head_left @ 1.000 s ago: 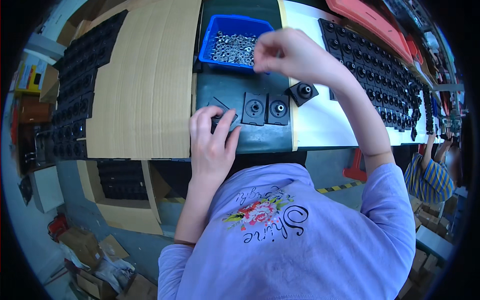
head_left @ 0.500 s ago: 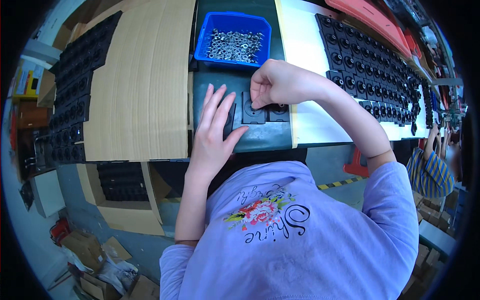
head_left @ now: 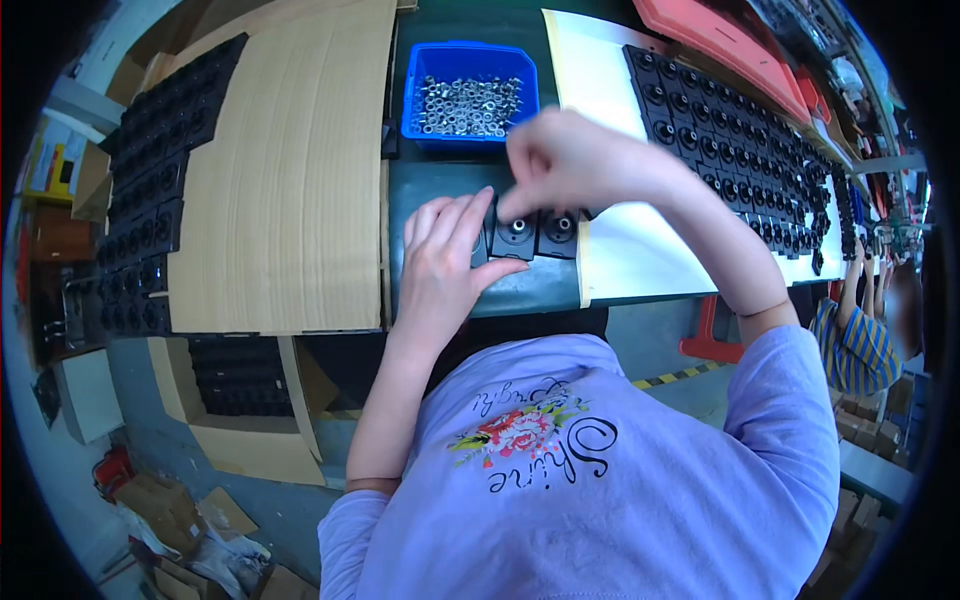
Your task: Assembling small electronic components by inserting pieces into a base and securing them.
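My left hand (head_left: 438, 258) lies over a black square plate (head_left: 482, 247), mostly hidden beneath it. Its fingers stretch forward, and its thumb reaches along the near edge of a second black plate (head_left: 510, 247). A small silver ring-shaped metal part (head_left: 518, 226) sits at that plate's centre. Just above it is my right hand (head_left: 565, 160), its fingers curled but smeared by motion; whether they hold anything is unclear. A third black plate (head_left: 557, 243), also with a metal part in it, lies to the right. Beyond my hands stands a blue bin (head_left: 465, 144) of loose silver metal parts (head_left: 470, 108).
Cardboard (head_left: 285, 170) covers the left side, with stacked black parts (head_left: 165, 165) at its far left. On white sheeting (head_left: 625, 265) at right are rows of black plates (head_left: 715, 135). Behind them lies a pinkish-red tray (head_left: 725, 45). Another person (head_left: 855, 340) works at far right.
My right hand has lifted slightly off the middle plate, uncovering the metal part at its centre. My left hand has shifted right, its thumb now along that plate's near edge.
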Tool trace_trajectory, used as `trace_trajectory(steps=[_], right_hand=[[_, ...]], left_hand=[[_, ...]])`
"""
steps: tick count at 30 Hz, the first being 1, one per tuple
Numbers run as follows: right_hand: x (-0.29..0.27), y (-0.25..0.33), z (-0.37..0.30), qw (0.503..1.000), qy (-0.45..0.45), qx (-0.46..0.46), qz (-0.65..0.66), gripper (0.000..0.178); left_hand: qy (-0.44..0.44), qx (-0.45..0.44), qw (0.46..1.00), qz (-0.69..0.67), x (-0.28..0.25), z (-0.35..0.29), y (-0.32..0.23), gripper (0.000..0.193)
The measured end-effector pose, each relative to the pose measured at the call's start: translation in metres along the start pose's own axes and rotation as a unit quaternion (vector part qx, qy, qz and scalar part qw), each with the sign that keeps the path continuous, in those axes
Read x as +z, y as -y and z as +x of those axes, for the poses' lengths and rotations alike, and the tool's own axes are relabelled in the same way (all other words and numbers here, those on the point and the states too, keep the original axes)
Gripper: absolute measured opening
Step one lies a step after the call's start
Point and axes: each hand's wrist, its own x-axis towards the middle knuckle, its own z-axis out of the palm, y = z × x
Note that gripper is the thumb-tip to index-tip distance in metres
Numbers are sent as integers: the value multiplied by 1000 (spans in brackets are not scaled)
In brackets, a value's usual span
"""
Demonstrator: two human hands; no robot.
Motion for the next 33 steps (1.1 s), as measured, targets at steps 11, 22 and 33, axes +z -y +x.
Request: trace_trajectory(steps=[11, 22, 33], right_hand=[[-6, -25, 74, 975, -91, -131, -155, 13], [1, -1, 16, 977, -77, -190, 57, 8], [36, 5, 20, 993, 74, -61, 72, 7]], left_hand=[[48, -15, 999, 5, -15, -1, -10, 80], [40, -108, 988, -105, -21, -16, -2, 86], [31, -108, 989, -96, -18, -14, 1, 93]])
